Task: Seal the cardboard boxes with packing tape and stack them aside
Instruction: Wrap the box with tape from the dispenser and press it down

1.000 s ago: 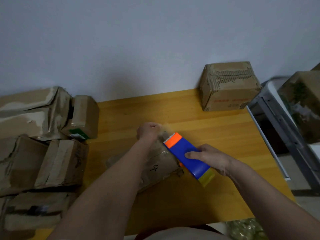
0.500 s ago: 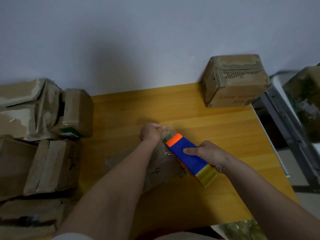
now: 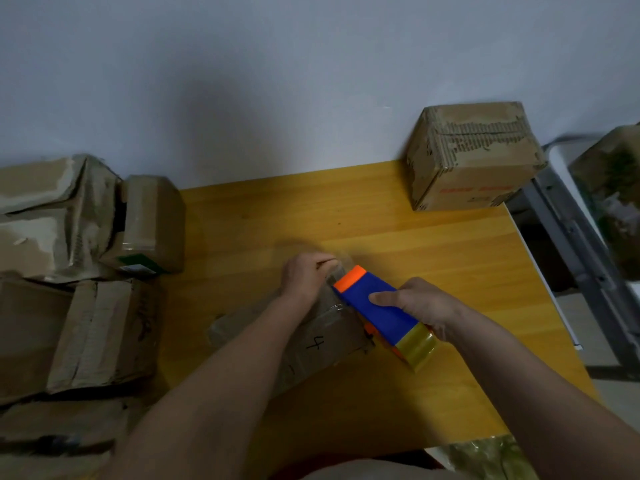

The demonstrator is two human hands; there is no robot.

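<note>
While the left hand (image 3: 304,277) pinches tape onto the box (image 3: 311,344) mid-surface and the right hand (image 3: 420,304) grips the dispenser (image 3: 379,311), sealing looks underway; stacking remains.

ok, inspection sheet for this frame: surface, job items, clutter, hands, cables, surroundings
Surface: yellow wooden table, against a pale wall.
Job's things: box marked 4 lies in the middle; blue and orange tape dispenser rests at its right edge, tape roll at the near end; another box stands at the far right corner.
Clutter: worn boxes piled at the left.
Hands: left hand pinches the clear tape end at the box's far end; right hand grips the dispenser.
Cables: nothing seen.
Surroundings: grey metal frame right of the table.
</note>
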